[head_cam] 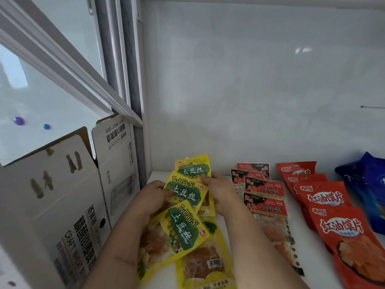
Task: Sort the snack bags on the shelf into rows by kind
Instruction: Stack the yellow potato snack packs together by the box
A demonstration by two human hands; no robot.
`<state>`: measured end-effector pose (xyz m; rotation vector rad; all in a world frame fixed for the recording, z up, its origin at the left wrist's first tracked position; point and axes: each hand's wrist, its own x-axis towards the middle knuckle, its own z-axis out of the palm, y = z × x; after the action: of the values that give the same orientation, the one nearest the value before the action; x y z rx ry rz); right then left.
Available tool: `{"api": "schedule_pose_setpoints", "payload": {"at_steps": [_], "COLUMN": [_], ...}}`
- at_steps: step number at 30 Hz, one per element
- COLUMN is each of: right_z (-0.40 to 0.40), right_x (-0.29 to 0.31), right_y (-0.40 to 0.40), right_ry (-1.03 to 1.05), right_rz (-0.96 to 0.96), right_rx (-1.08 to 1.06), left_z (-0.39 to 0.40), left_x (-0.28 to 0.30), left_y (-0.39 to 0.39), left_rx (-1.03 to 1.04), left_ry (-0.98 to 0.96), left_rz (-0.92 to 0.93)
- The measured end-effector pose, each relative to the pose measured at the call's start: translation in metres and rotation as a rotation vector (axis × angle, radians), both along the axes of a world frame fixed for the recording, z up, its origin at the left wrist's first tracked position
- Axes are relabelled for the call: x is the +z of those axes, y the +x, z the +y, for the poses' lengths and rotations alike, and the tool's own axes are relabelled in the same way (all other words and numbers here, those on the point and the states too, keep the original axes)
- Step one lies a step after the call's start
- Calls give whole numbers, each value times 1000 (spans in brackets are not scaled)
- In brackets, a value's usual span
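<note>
Both hands meet over the yellow bags at about 7 o'clock on the white shelf. The left hand pinches the left edge of the middle yellow bag, thumb on its front; the right hand grips that bag's upper right corner, fingers curled onto it. Another yellow bag lies just behind, toward 12 o'clock, partly under the held one, and a third overlaps it toward 6 o'clock, tilted. More yellow packs lie beneath (their count is hard to tell).

To the right, at 3 o'clock of the hands, runs a row of red-and-black bags, overlapping front to back. Beyond them, a row of red bags stands in the same overlapping way. A blue bag sits at the far right edge. Cardboard boxes stand at 9 o'clock, beside the shelf.
</note>
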<state>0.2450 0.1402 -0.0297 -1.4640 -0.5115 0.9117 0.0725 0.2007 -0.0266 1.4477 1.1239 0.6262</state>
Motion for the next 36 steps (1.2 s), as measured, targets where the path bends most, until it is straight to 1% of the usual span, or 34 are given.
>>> {"api": "schedule_pose_setpoints", "payload": {"at_steps": [3,5,9,11,15,18,24,26,28,30,33,36], "right_z": [0,1,7,13,17,15,9,7,6,4,2,-1], "right_x": [-1,-2,-7,-10,-10,-5,-5,-6,-9,-11,-10,-8], "right_y": [4,5,4,5,1,0,-3,-3,-3,-4,-3,-6], "right_ry": [50,52,24,-5,-85,-76,-54,-40,-28,-23,-54,-88], "right_rz": [-30,-64,-201,-253,-293,-307,-293,-307,-343,-373,-449,-533], "right_rx": [-99,-169,-294,-323,-343,-354,-298,-285,-260,-239,-193,-134], "left_z": [-5,-3,1,-2,-1,0,-5,7,39,46,8,-3], "left_x": [4,2,1,2,4,7,8,-5,-36,-43,-8,-2], "left_y": [6,9,12,13,17,21,35,44,61,71,66,66], "left_rx": [24,49,63,59,64,71,65,72,85,103,123,144], "left_ry": [-136,-156,-156,-163,-177,-182,-212,-158,-84,-24,72,127], "left_rz": [-180,-227,-221,-208,-208,-192,-178,-165,-113,-58,13,43]}}
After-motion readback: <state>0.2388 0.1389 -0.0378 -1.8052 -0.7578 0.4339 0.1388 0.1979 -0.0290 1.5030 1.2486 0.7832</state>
